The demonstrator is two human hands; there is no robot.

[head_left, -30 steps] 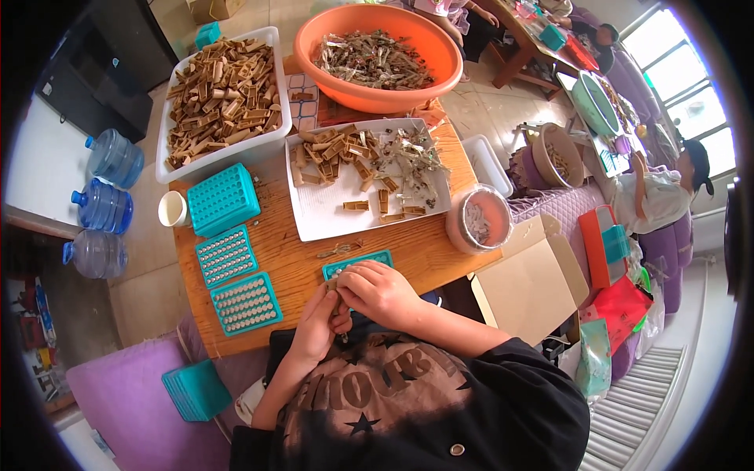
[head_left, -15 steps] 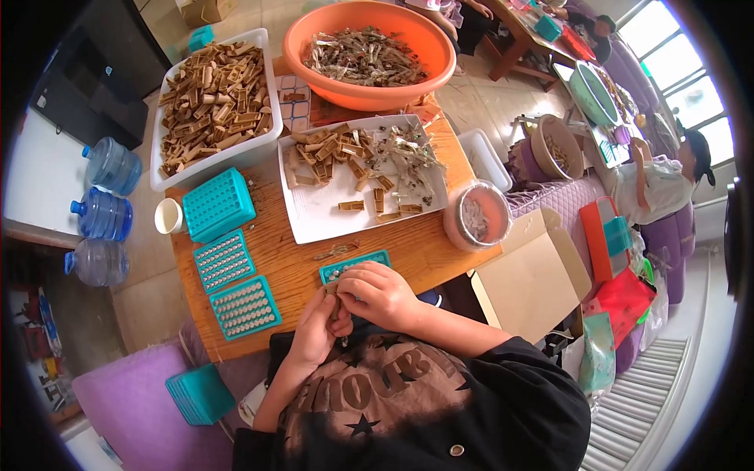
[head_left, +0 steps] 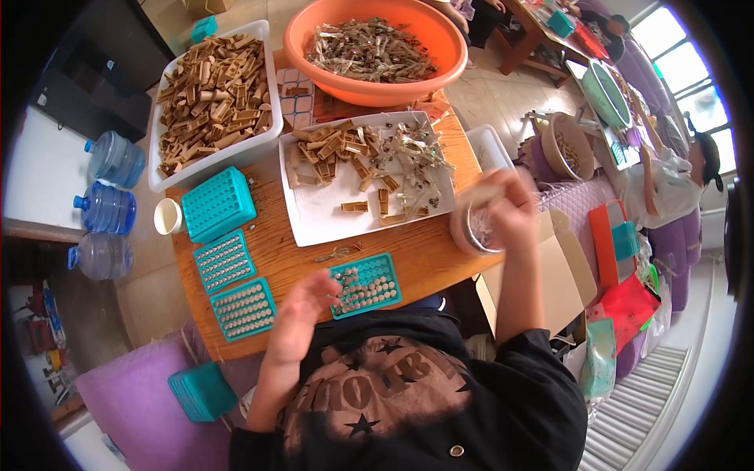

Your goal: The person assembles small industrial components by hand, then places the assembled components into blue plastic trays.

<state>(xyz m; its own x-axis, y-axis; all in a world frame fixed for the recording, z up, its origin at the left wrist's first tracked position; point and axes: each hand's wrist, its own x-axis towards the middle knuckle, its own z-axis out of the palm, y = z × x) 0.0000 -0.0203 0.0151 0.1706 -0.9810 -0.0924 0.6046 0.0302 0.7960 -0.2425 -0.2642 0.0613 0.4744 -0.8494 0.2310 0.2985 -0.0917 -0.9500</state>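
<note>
My left hand (head_left: 302, 308) is just left of a teal tray (head_left: 385, 265) with round metal-topped pieces in several of its holes. Its fingers are apart and slightly bent, with nothing visible in them. Over the pink lined pail (head_left: 470, 250) at the table's right edge is my right hand (head_left: 512, 208), smeared by motion. A pale blurred shape shows at its fingers; whether it is a held piece I cannot make out. White bits in the pail are partly hidden by this hand. A white box (head_left: 314, 230) beyond the tray holds brown half-shell pieces (head_left: 338, 145) and clear wired strips (head_left: 412, 153).
A white bin (head_left: 276, 118) heaped with brown shells and an orange basin (head_left: 353, 94) of wired strips stand at the back. Filled teal trays (head_left: 244, 308), a teal stack (head_left: 220, 204) and a cup (head_left: 167, 217) are left. An open carton (head_left: 561, 267) sits right; a person (head_left: 660, 184) is beyond.
My hands were together before my chest around a small brown piece. They have parted: the right moved right to the pail, the left slightly left, uncovering the teal tray.
</note>
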